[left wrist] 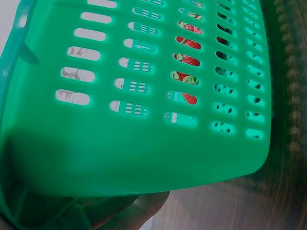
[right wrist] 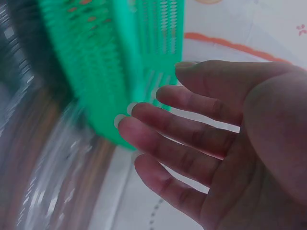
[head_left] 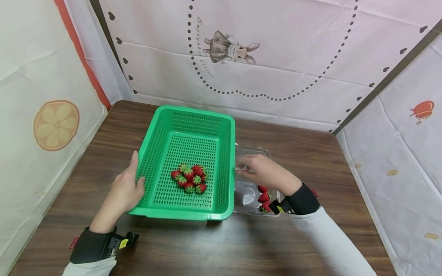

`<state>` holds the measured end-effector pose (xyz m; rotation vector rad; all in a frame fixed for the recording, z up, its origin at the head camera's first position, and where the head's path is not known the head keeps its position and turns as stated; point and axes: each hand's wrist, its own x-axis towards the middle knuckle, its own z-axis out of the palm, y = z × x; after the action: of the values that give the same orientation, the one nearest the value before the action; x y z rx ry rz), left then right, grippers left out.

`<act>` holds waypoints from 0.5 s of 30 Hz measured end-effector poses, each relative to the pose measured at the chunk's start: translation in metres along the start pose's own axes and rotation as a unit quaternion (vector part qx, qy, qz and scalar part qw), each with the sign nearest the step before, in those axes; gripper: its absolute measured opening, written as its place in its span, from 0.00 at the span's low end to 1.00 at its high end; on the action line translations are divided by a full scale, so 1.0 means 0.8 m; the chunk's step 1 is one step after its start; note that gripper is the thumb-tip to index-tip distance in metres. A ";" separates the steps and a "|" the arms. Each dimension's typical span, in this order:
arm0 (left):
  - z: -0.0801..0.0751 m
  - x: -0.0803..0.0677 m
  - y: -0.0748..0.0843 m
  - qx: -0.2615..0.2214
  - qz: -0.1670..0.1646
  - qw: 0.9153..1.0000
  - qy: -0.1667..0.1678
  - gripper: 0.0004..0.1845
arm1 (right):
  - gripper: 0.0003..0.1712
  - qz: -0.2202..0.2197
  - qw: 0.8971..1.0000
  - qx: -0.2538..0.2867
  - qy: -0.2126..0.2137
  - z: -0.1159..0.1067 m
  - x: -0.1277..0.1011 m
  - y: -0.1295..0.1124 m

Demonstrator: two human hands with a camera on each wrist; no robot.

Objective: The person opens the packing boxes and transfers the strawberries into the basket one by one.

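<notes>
A green slotted basket (head_left: 197, 111) stands on the brown wooden table (head_left: 304, 145) with a cluster of several red strawberries (head_left: 190, 179) on its floor. My left hand (head_left: 126, 189) grips the basket's left wall, thumb along the rim; in the left wrist view the basket (left wrist: 144, 143) fills the frame, the berries (left wrist: 187, 60) show through its slots and my fingers (left wrist: 139, 208) lie under it. My right hand (head_left: 262, 170) hovers, fingers straight and empty (right wrist: 201, 139), over a clear plastic punnet (head_left: 246, 197) that holds a few strawberries (head_left: 264, 197) just right of the basket (right wrist: 124, 57).
Printed fabric walls close the table in on the left (head_left: 51, 122), back (head_left: 262, 69) and right (head_left: 400, 153). Bare wood lies in front of the basket and to the far right of the punnet. The right wrist view is motion-blurred.
</notes>
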<state>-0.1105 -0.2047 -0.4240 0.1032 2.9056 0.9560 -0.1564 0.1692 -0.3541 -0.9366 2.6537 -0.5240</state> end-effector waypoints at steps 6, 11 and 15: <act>0.000 0.002 0.001 0.003 -0.002 1.000 -0.002 0.43 | 0.11 0.037 0.998 -0.040 -0.018 0.012 -0.029 0.033; -0.001 0.002 0.002 0.004 -0.003 1.000 -0.001 0.43 | 0.06 0.087 0.992 -0.061 -0.067 0.024 -0.047 0.052; -0.001 0.002 0.003 0.006 -0.002 1.000 0.000 0.43 | 0.04 0.091 0.988 -0.095 -0.083 0.038 -0.053 0.063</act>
<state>-0.1117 -0.2033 -0.4223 0.0983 2.9105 0.9395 -0.1406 0.2256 -0.3964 -0.7392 2.6337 -0.1469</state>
